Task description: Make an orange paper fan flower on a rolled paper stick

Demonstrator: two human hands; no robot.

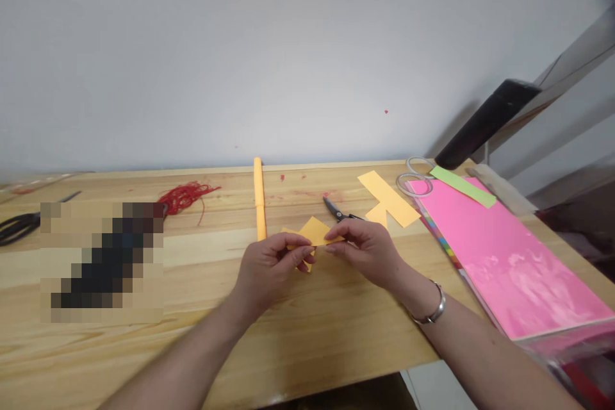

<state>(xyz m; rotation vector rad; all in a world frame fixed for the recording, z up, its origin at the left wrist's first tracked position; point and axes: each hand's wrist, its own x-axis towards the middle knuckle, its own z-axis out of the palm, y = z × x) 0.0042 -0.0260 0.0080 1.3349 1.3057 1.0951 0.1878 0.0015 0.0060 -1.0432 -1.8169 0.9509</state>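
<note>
Both my hands meet at the middle of the wooden table, pinching a small folded piece of orange paper. My left hand grips its left side with fingers curled round it. My right hand, with a metal bracelet on the wrist, pinches its right edge. Just behind the paper lie small black-handled scissors, and an orange rolled tube stretches away toward the wall.
An orange paper strip lies at the back right beside two tape rings. A pink sheet stack with a green strip fills the right. Red thread and black scissors lie at the left.
</note>
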